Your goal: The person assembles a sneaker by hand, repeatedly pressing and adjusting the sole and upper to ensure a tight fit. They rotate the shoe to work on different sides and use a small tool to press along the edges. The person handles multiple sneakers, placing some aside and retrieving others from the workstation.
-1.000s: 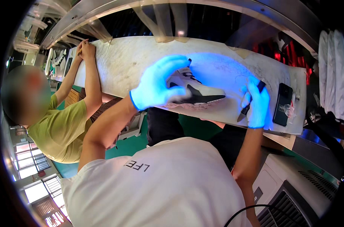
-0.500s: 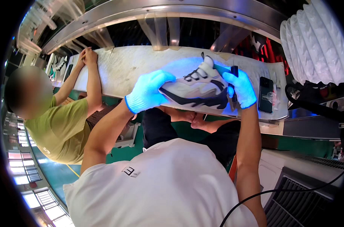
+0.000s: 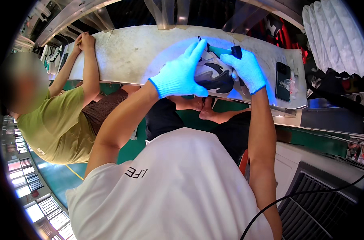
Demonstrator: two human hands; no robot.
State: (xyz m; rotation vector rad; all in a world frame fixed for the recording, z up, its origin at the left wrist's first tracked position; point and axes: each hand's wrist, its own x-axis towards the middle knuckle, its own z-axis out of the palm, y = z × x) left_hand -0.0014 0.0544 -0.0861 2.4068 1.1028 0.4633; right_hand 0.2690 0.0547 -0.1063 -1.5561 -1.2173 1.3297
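A grey, white and black sneaker [image 3: 214, 77] is tilted between my hands at the table's near edge, its toe part hidden. My left hand [image 3: 181, 72], in a knit glove glowing blue, spans the sneaker with thumb and fingers spread to either side. At the heel end, my gloved right hand [image 3: 248, 71] is closed around a dark block-like tool [image 3: 236, 52]. A teal piece [image 3: 220, 51] runs from that tool toward the shoe opening; what kind of tool it is cannot be made out. Blue light falls on the gloves and tabletop around them.
The pale, stained worktable [image 3: 126, 52] curves across. A black phone [image 3: 282, 82] and a small clear plastic bag [image 3: 292, 86] lie to the right. At left, a person in a green shirt [image 3: 62, 124] rests both forearms on the table. A white ribbed duct [image 3: 334, 38] hangs far right.
My left hand has slid up and right over the sneaker, its fingers now spread. The sneaker has turned and its toe is covered. Both hands and the tool sit higher in the picture.
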